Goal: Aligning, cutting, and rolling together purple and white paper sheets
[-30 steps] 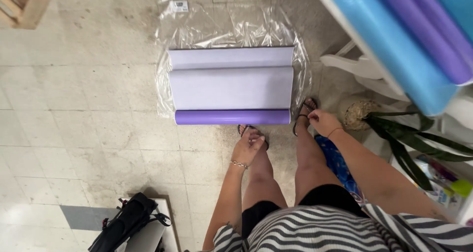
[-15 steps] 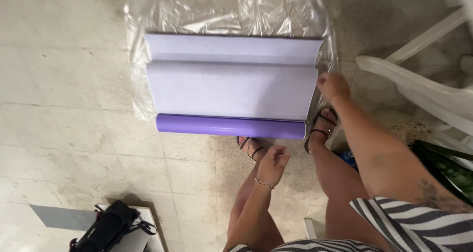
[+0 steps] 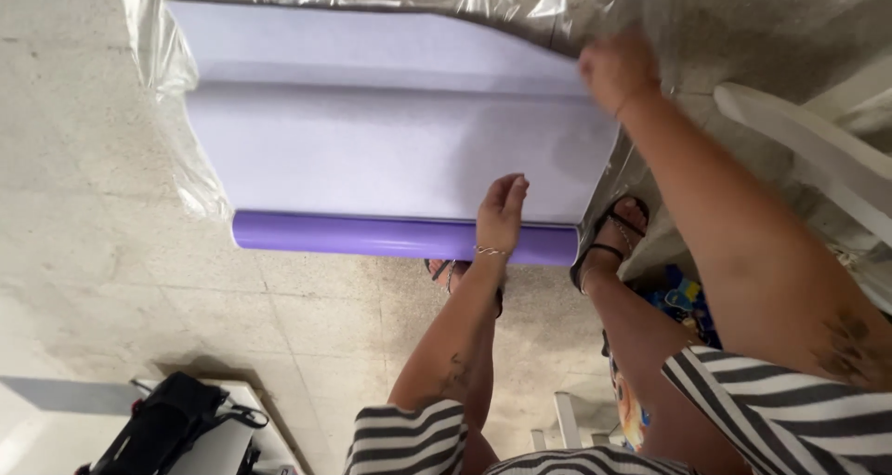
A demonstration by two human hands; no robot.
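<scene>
1. Speckled grey tiled floor [image 3: 84, 159] fills the view below you, and a crinkled clear plastic sheet [image 3: 177, 85] lies spread over it up top.
2. Pale lilac sheet unrolled from the roll [image 3: 372, 140] lies flat on that plastic, with a soft crease running across its upper part and its far right corner lifted.
3. Purple glossy roll [image 3: 362, 236] sits along the sheet's near edge, right in front of your sandalled feet [image 3: 609, 238].
4. White plastic chair [image 3: 818, 150] stands off to your right, just beside the sheet's edge.
5. Black strapped bag [image 3: 167, 419] rests on a white surface at lower left, well apart from the roll.
6. Your right hand [image 3: 618, 66] is up at the sheet's far right corner; it's blurred, so you cannot tell how the fingers sit.
7. Your left hand [image 3: 502, 213] presses flat on the sheet just above the roll, fingers together and pointing away from you.
</scene>
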